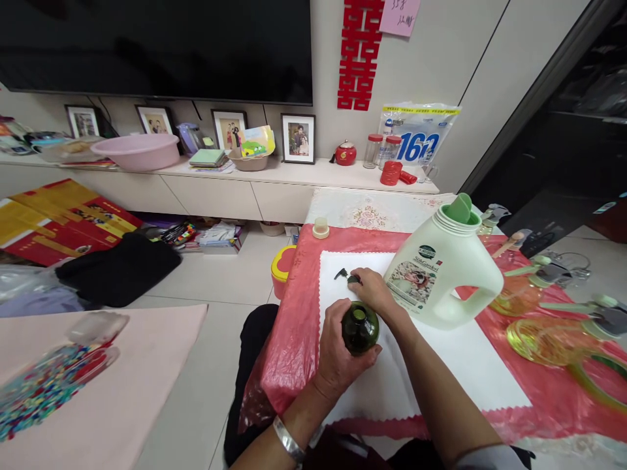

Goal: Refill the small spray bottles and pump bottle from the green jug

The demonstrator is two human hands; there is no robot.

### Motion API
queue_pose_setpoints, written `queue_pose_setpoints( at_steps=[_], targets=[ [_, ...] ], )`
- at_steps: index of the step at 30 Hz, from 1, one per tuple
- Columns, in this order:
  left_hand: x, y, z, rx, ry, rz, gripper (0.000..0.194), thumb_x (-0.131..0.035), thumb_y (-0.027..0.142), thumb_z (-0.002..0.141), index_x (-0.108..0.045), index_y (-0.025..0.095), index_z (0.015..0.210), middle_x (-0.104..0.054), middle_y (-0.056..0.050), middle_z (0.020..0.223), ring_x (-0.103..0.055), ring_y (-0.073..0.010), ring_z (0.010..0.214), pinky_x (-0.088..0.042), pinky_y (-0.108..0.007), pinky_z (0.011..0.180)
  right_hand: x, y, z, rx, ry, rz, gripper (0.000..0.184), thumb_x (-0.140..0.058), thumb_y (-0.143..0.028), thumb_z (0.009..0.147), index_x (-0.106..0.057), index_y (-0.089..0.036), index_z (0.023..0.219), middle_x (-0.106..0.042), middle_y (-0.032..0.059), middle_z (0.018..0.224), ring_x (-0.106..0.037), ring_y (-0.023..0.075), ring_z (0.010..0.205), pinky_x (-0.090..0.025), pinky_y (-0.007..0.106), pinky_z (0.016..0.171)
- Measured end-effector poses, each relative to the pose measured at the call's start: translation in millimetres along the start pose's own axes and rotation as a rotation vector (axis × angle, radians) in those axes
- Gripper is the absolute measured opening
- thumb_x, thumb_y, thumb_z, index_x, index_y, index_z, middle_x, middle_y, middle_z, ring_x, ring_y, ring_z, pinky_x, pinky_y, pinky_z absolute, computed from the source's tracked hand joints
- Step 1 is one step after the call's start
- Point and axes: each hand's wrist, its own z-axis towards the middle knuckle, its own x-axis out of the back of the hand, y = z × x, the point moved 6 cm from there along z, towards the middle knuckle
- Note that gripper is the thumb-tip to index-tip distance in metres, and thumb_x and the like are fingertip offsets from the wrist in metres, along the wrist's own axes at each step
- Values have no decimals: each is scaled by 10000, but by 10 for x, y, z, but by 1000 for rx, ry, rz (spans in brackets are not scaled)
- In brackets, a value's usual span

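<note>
My left hand [337, 349] is wrapped round a dark green bottle [360, 328], whose uncapped neck faces up toward me. Just beyond it, my right hand [373, 289] has its fingers closed on a black pump head [347, 277], over the white cloth [460, 369]. A large pale green detergent jug [431, 274] stands uncapped to the right of my right hand, a green spout showing in its mouth. Near the table's far left corner sits a pale cap [321, 228].
Several pump bottles with yellow liquid [553, 339] and a roll of tape [602, 378] lie along the right side on red plastic [294, 346]. A yellow and red stool [283, 271] stands left of the table. Colourful small pieces [44, 385] cover part of a pink surface at left.
</note>
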Motion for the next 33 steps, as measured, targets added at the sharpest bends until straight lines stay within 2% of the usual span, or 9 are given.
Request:
queue_pose_setpoints(
  at_steps=[5, 9, 10, 14, 16, 20, 23, 29, 33],
  targets=[
    [6, -6, -10, 7, -14, -5, 869, -819, 420, 696, -401, 211, 1429, -574, -150, 1318, -613, -329, 1212, -547, -522, 1017, 204, -68, -317, 72, 142, -16, 207, -589, -224, 984, -671, -130, 1150, -687, 107, 1120, -661, 207, 1037, -549, 418, 959],
    [-4, -3, -16, 0, -36, 3, 877, -835, 433, 703, -399, 215, 1432, -572, -152, 1317, -608, -331, 1206, -545, -528, 1012, 635, -255, -852, 210, 396, 35, 335, -506, -213, 986, -638, -177, 1292, -684, 115, 1231, -662, 218, 1081, -535, 396, 974],
    [-4, 3, -15, -6, -39, 7, 879, -837, 429, 705, -396, 217, 1435, -570, -153, 1318, -604, -331, 1209, -544, -528, 1015, 765, -284, -999, 238, 494, 47, 329, -493, -241, 999, -639, -185, 1288, -685, 110, 1237, -651, 226, 1117, -522, 412, 1001],
    [3, 24, -5, -16, -43, 19, 869, -836, 418, 715, -395, 220, 1436, -567, -152, 1314, -601, -325, 1204, -550, -523, 1010, 1279, -163, -1599, 284, 1172, 45, 290, -636, -255, 945, -692, -204, 1224, -707, 102, 1171, -641, 269, 1131, -504, 472, 1006],
    [6, 29, 1, -18, -47, 16, 861, -829, 430, 724, -396, 218, 1437, -568, -150, 1308, -603, -324, 1199, -552, -522, 1005, 1374, 62, -1692, 176, 1301, 49, 372, -674, -300, 927, -680, -193, 1284, -684, 126, 1226, -615, 301, 1177, -490, 517, 1012],
    [10, 28, 6, -11, -52, 4, 813, -792, 465, 769, -402, 217, 1438, -564, -153, 1315, -596, -323, 1216, -546, -523, 1014, 1358, 585, -1564, -49, 1188, 119, 595, -646, -484, 922, -596, -154, 1414, -596, 174, 1382, -514, 359, 1313, -378, 610, 1111],
    [8, 31, 5, -18, -51, -3, 795, -772, 490, 789, -404, 217, 1438, -563, -154, 1318, -596, -322, 1221, -547, -519, 1013, 1283, 934, -1486, -174, 1112, 304, 722, -649, -588, 882, -530, -205, 1482, -588, 144, 1405, -557, 338, 1266, -430, 573, 1075],
    [-1, 28, 6, -22, -47, 14, 785, -751, 499, 808, -395, 208, 1444, -555, -161, 1317, -592, -326, 1227, -546, -529, 1014, 1226, 1223, -1369, -49, 918, 554, 775, -754, -588, 755, -555, -231, 1414, -635, 108, 1316, -619, 273, 1135, -517, 461, 971],
    [-7, 27, 11, -22, -64, 14, 793, -756, 500, 803, -387, 217, 1445, -553, -157, 1320, -593, -327, 1235, -541, -533, 1024, 1118, 1401, -1365, -97, 837, 702, 601, -815, -485, 668, -661, -201, 1174, -702, 57, 1052, -649, 214, 900, -547, 372, 817]
  ],
)
